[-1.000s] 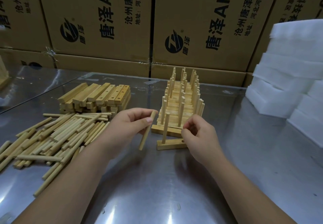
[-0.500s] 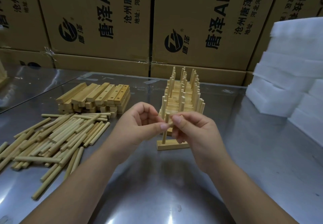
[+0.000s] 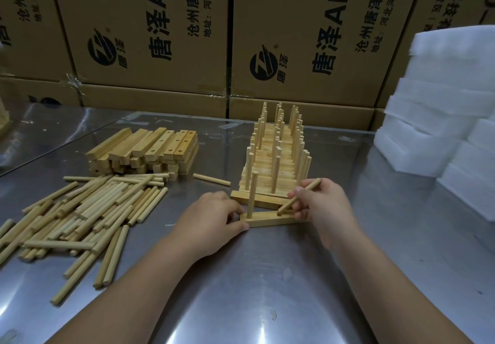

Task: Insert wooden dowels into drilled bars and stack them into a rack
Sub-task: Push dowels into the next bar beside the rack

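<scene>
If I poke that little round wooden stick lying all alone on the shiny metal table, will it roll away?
Probably, yes. The lone round wooden stick is a smooth cylinder lying flat on the shiny metal table, so a sideways poke would likely roll it. It looks stiff and light, so it should neither bend nor resist much.

On the central carton (image 3: 308,22), "唐泽AH4" is printed sideways in large black type, cut off at the top. Beside it a round logo marked "唐泽", "沧州唐泽通信" and "地址:河北河间" are read. The same print, as "唐泽AH", is carried by the carton to its left (image 3: 150,22). On the carton to its right (image 3: 455,8), only fragments such as "科技" are made out.
</scene>
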